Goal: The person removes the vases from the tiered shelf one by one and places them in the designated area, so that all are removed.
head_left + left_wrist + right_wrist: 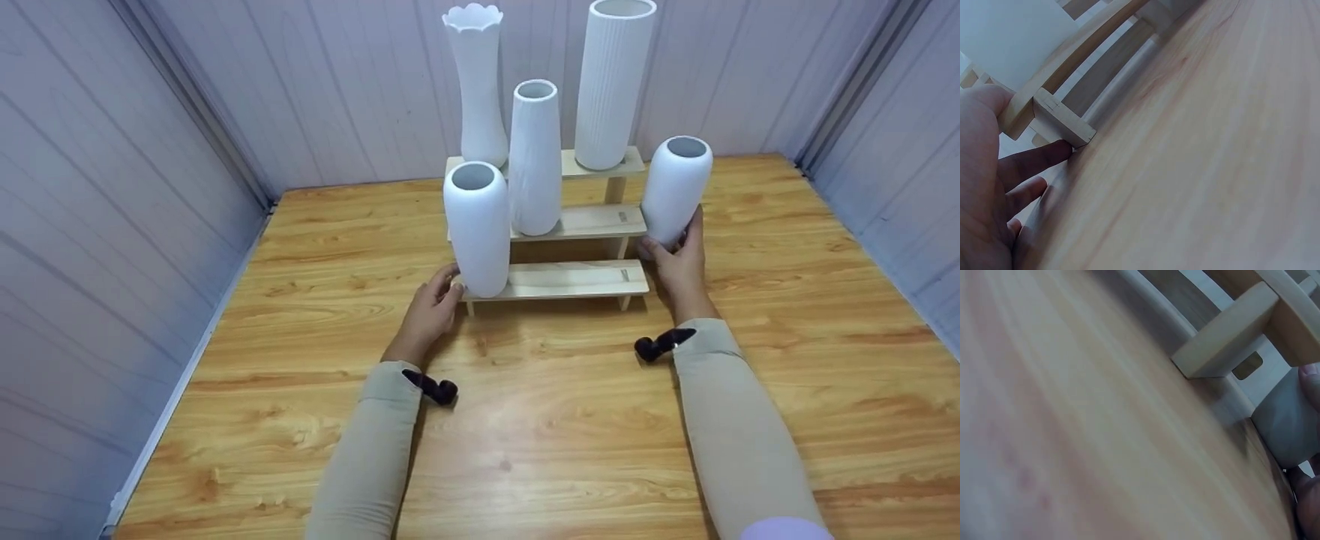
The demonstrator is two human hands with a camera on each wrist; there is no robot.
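My right hand [681, 274] grips a smooth white vase [676, 187] low on its body, at the right end of a three-step wooden stand [577, 279]. In the right wrist view this vase's base [1286, 419] is close to the tabletop, and the thumb lies against its side. My left hand [431, 307] is at the left end of the lowest step. In the left wrist view its thumb rests at the board end and its fingers [1036, 160] are spread, one fingertip at the foot of the stand's leg [1064, 118]. A similar white vase [480, 232] stands on the step beside it.
A tapered white vase [535, 161] stands on the middle step. The top step bears a scalloped-rim vase [480, 90] and a tall ribbed cylinder vase [613, 86]. Panelled walls [337, 82] close off the back and sides of the wooden table [525, 435].
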